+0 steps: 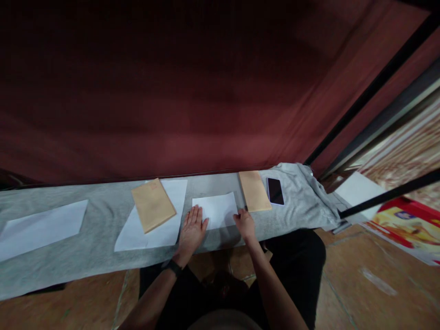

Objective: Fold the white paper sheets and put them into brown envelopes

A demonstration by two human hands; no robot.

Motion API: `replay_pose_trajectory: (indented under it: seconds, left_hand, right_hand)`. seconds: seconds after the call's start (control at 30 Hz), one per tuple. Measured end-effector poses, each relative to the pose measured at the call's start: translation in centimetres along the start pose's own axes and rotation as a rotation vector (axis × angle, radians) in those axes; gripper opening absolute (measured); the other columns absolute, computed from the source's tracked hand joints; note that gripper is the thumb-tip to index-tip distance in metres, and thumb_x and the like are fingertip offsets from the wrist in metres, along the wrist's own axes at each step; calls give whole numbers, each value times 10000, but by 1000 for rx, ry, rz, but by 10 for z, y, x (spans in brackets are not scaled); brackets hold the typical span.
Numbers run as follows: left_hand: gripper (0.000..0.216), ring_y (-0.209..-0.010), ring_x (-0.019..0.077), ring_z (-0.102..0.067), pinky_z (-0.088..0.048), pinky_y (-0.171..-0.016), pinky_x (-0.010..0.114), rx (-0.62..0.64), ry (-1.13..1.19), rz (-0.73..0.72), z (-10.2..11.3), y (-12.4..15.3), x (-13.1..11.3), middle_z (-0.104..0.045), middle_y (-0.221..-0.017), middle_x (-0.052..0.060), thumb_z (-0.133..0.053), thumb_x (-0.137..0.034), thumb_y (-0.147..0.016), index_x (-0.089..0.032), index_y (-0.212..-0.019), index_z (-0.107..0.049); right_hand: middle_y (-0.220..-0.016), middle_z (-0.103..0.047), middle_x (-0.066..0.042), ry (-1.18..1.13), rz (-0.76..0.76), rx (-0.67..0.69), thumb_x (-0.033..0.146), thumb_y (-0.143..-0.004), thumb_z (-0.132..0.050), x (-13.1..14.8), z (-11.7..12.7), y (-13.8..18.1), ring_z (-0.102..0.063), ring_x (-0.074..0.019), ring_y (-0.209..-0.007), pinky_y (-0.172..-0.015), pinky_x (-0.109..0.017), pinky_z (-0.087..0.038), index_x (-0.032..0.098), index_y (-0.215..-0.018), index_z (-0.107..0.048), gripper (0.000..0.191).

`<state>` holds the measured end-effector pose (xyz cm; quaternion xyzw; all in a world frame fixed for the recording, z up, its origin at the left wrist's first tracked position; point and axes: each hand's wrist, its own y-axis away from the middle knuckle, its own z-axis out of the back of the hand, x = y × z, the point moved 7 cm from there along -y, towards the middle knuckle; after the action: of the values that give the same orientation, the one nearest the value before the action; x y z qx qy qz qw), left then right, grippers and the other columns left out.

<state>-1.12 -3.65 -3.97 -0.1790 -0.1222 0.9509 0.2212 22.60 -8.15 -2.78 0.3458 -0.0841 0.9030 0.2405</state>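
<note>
A small white sheet of paper (220, 210), perhaps folded, lies in front of me on the grey cloth. My left hand (193, 229) is flat with its fingers stretched out, resting at the sheet's left side. At the right edge of that sheet, my right hand (244, 223) is closed, thumb and curled fingers pinching the paper's edge. Just beyond the right hand lies a brown envelope (255, 190). To the left of my left hand, another brown envelope (153, 205) rests on larger white sheets (137, 240).
Grey cloth (103, 197) covers the long narrow bench. A phone (275, 191) lies beside the right envelope, and more white paper (44, 228) is at far left. A dark red panel (192, 114) rises behind. Black bars (374, 89) and a red box (409, 227) stand at right.
</note>
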Motion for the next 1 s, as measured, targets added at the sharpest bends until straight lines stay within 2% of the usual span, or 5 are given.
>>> replay_pose_trajectory:
  seconds: [0.27, 0.43, 0.67, 0.83, 1.0]
  left_hand:
    - [617, -1538, 274, -305, -275, -1267, 507, -158, 370, 145, 14, 5, 18, -348, -1650, 152, -342, -454, -1057, -153, -1593, -300]
    - [592, -1529, 242, -328, -245, -1284, 472, -191, 580, 241, 13, 9, 31, -398, -1627, 126, -351, -487, -1052, -185, -1560, -380]
    - [574, -1441, 261, -465, -321, -1245, 486, -367, 785, 379, 29, 17, 45, -542, -1512, 145, -336, -544, -1047, -172, -1432, -545]
    - [501, -1357, 255, -561, -392, -1203, 464, -131, 796, 238, 36, -8, 27, -646, -1409, 107, -417, -525, -1027, -190, -1309, -661]
    - [514, -1461, 201, -447, -330, -1241, 416, 313, 531, -229, 7, -47, -42, -541, -1534, 60, -353, -487, -1051, -241, -1450, -563]
  right_hand:
    - [-771, -648, 13, -322, 139, -105, 382, -979, -461, 41, 38, -23, -637, -176, -743, -687, -271, -508, 230, -890, -567, 205]
    - [-1054, -723, -57, -511, 508, -231, 398, -1020, -491, 85, 82, 1, -684, -199, -982, -862, -325, -544, 233, -1080, -610, 212]
    - [-1172, -735, -71, -151, 815, 77, 243, -1048, -430, 58, 22, 48, -678, -226, -1092, -985, -409, -567, 270, -1132, -661, 247]
    - [-1293, -702, -72, -108, 828, 121, 183, -994, -477, 13, 4, 61, -640, -231, -1220, -1085, -464, -525, 249, -1302, -609, 342]
    - [-1455, -612, -79, -19, 826, 174, 109, -888, -504, -4, -2, 59, -524, -250, -1383, -1185, -530, -415, 234, -1455, -532, 582]
